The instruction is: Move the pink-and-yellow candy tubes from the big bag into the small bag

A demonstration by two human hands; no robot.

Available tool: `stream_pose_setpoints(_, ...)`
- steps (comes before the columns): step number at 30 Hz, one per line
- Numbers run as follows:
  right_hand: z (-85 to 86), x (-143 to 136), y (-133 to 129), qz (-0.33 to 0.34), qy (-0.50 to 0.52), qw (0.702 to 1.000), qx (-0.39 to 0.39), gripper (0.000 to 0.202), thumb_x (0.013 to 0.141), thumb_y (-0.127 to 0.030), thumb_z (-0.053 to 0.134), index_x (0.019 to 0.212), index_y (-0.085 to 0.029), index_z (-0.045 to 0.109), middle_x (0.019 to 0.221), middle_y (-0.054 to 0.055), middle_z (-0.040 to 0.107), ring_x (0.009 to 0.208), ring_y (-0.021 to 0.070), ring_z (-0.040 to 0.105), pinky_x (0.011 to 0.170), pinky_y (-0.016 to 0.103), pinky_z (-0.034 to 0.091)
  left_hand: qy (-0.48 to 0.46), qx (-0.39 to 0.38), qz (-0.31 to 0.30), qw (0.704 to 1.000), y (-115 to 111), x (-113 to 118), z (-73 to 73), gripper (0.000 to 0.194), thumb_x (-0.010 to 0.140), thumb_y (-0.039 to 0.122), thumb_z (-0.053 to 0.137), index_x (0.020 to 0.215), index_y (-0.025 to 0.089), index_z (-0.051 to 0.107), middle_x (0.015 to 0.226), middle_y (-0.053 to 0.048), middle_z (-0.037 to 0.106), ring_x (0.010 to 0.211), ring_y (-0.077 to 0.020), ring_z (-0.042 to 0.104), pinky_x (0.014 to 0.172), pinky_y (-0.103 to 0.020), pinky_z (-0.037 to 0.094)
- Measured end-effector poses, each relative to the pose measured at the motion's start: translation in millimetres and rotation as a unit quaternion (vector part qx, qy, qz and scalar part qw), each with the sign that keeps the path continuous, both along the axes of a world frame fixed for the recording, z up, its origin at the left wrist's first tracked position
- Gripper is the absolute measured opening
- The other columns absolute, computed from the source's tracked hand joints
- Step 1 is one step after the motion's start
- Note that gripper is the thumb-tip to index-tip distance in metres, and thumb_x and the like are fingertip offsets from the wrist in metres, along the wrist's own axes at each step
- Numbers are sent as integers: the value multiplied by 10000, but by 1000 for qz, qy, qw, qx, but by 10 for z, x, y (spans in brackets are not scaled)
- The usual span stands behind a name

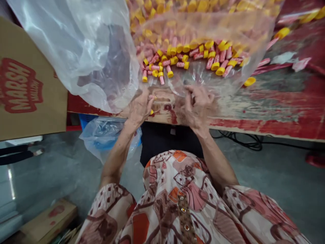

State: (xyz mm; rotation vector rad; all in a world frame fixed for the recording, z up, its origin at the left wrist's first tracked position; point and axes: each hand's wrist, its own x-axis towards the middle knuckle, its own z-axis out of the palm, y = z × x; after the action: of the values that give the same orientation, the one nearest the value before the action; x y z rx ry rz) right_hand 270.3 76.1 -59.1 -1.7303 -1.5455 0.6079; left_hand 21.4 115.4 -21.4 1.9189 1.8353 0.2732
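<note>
My left hand (140,106) rests at the front edge of the worn table, fingers closed. At its thumb and fingertips is a small pink tube with a yellow cap (152,97). Another yellow-capped piece (151,112) lies just below the thumb. My right hand (199,103) is beside the mouth of a clear plastic bag (203,75), its fingers curled and thumb close to the index finger. Whatever it pinches, if anything, is too blurred to make out. Many pink tubes with yellow caps (175,61) are heaped in and before the bag, beyond both hands.
A large translucent bag (101,61) drapes over the table at left, beside a cardboard marshmallow box (30,84). Below the edge sits a blue container lined with plastic (106,134). A loose yellow cap (250,81) lies at right. Black cables (243,141) run underneath.
</note>
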Motion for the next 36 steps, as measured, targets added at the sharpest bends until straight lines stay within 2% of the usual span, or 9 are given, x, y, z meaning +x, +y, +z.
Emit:
stream_pose_setpoints(7, -125, 329, 17, -9, -8, 1000, 11, 388, 1200, -274, 442, 1391, -304, 778, 1261, 107, 812, 1222, 333, 740, 1083, 520, 516, 172, -60, -111, 977, 229, 131, 320, 199, 1145, 337, 633, 1291, 219, 698, 1199, -113, 830, 1176, -327, 795, 1038, -400, 597)
stream_pose_setpoints(12, -138, 447, -5, -18, -28, 998, 54, 336, 1149, -255, 500, 1287, -234, 806, 1089, 99, 805, 1061, 303, 752, 1007, 468, 497, 154, -39, -78, 984, 241, 183, 301, 233, 1142, 353, 620, 1331, 242, 697, 1151, -81, 839, 1090, -283, 805, 945, -359, 591)
stream_pose_setpoints(19, -127, 396, 759, 1, -103, 993, 52, 239, 1098, -216, 553, 1195, -255, 768, 1196, 124, 811, 1099, 305, 689, 1119, 523, 436, -25, 2, -52, 998, 144, 301, 88, 61, 1092, 283, 680, 1144, 252, 690, 1098, -56, 817, 1018, -248, 808, 883, -328, 587)
stream_pose_setpoints(22, -148, 281, 1095, 19, -136, 991, -7, 203, 1083, -225, 598, 1226, -245, 742, 1354, 187, 791, 1232, 345, 653, 1167, 570, 407, -127, -9, -25, 992, -27, 115, 48, 40, 1079, 260, 695, 1067, 238, 663, 946, -6, 759, 870, -192, 783, 824, -289, 584)
stream_pose_setpoints(25, -202, 217, 1241, 36, -161, 986, -28, 174, 1077, -239, 614, 1214, -253, 720, 1454, 192, 748, 1316, 358, 619, 1163, 580, 414, -222, -9, 77, 972, -243, -176, 67, 125, 1108, 336, 720, 1126, 224, 667, 886, 24, 723, 727, -144, 732, 747, -261, 585)
stream_pose_setpoints(28, -255, 218, 1193, 18, -137, 990, 6, 86, 1057, -254, 674, 1126, -265, 723, 1342, 169, 765, 1268, 350, 623, 1133, 569, 421, -251, 38, 173, 952, -376, -337, 84, 238, 1141, 457, 738, 1196, 233, 681, 927, 2, 741, 751, -161, 754, 744, -280, 610)
stream_pose_setpoints(30, -263, 232, 1064, -11, -97, 994, 43, 55, 1057, -292, 715, 1096, -262, 738, 1243, 159, 772, 1209, 352, 638, 1094, 560, 436, -234, 101, 186, 949, -381, -284, 42, 278, 1162, 504, 718, 1249, 242, 682, 1050, -38, 776, 896, -198, 798, 836, -318, 645)
stream_pose_setpoints(33, -217, 242, 765, -11, -41, 995, 93, 176, 1094, -401, 714, 1138, -241, 773, 1118, 133, 765, 1047, 334, 661, 993, 524, 474, -171, 167, 132, 962, -299, -15, -92, 246, 1206, 463, 636, 1285, 234, 683, 1227, -100, 780, 1170, -258, 789, 1054, -391, 640)
stream_pose_setpoints(36, -124, 219, 436, -5, -26, 995, 98, 250, 1126, -428, 657, 1179, -227, 797, 1054, 114, 759, 909, 293, 652, 949, 495, 495, -93, 128, 3, 987, -192, 241, -201, 174, 1194, 368, 630, 1157, 215, 704, 1234, -144, 758, 1248, -316, 750, 1119, -452, 609)
